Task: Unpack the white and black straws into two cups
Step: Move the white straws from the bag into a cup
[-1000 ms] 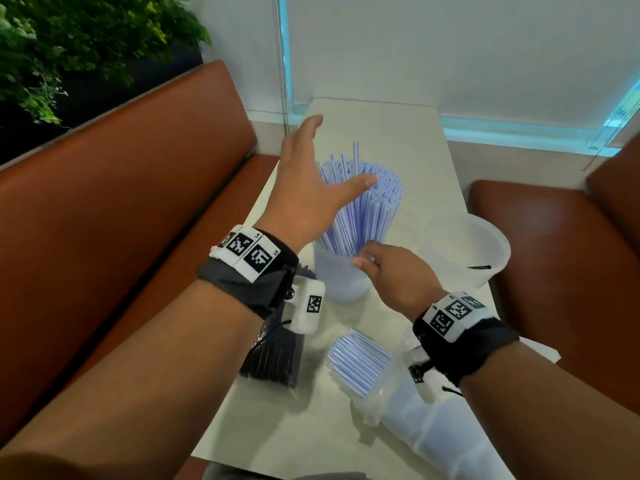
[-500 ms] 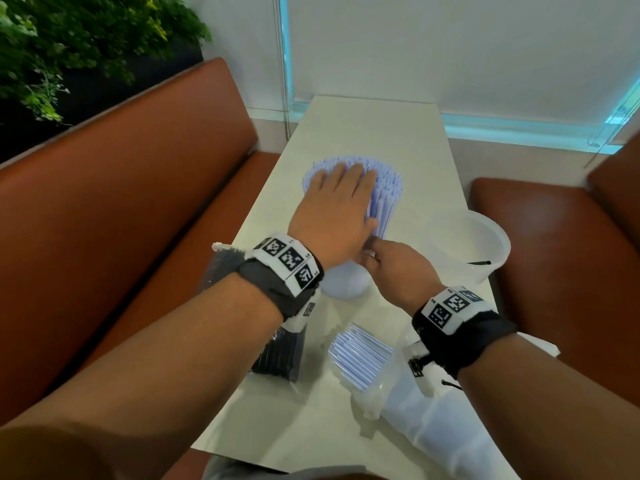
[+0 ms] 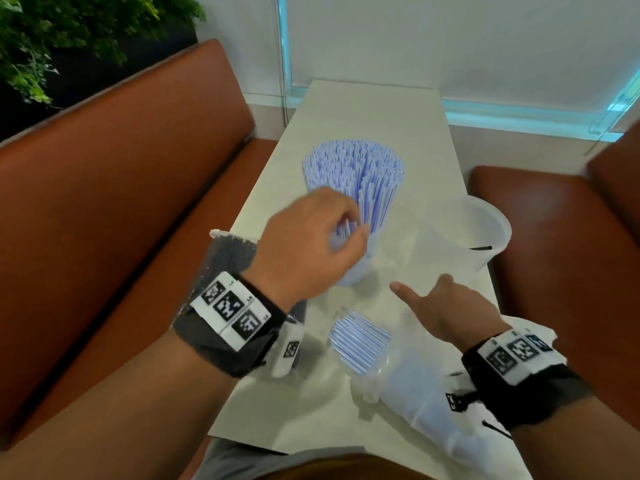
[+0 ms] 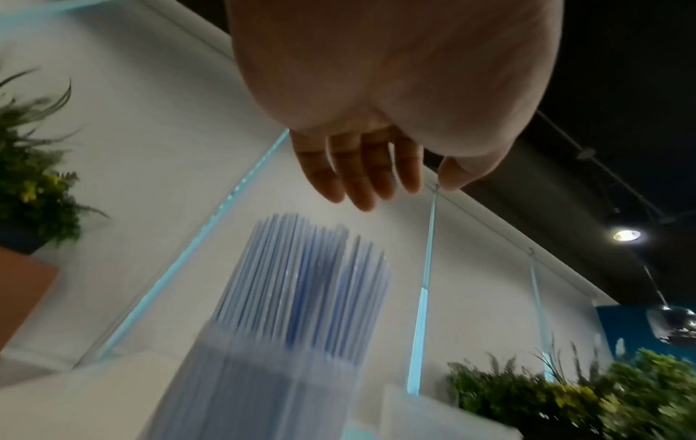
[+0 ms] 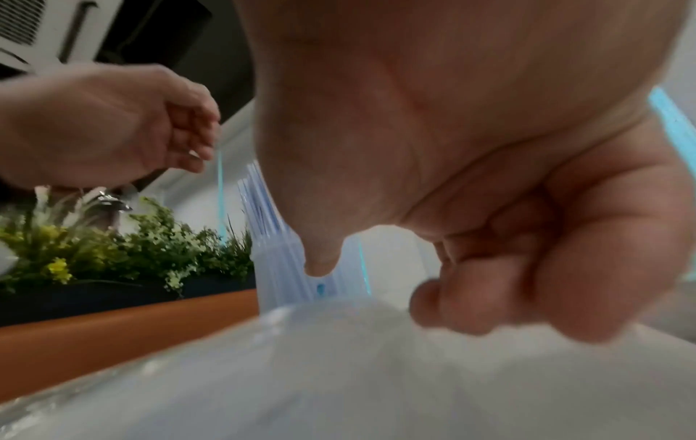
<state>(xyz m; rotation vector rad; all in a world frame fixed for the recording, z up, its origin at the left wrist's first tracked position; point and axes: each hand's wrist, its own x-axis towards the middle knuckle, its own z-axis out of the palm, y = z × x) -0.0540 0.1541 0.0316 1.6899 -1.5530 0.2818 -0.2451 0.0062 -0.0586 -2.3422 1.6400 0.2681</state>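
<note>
White straws [image 3: 356, 181] stand fanned in a translucent cup [image 3: 353, 268] at mid-frame on the worktop [image 3: 374, 109]. The left hand [image 3: 304, 244] hovers beside them, its grip loosely curled, empty. The right hand [image 3: 446, 306], lower right, has a relaxed, empty grip above a bag of straws [image 3: 360, 341].

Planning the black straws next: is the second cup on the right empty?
Nearly empty: the second cup shows only one small dark piece inside; the white straws fill the other cup.

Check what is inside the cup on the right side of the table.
The right cup holds just one black straw, lying near its front wall; no others show. The translucent near wall blurs the bottom, so nothing more can be confirmed there.
</note>
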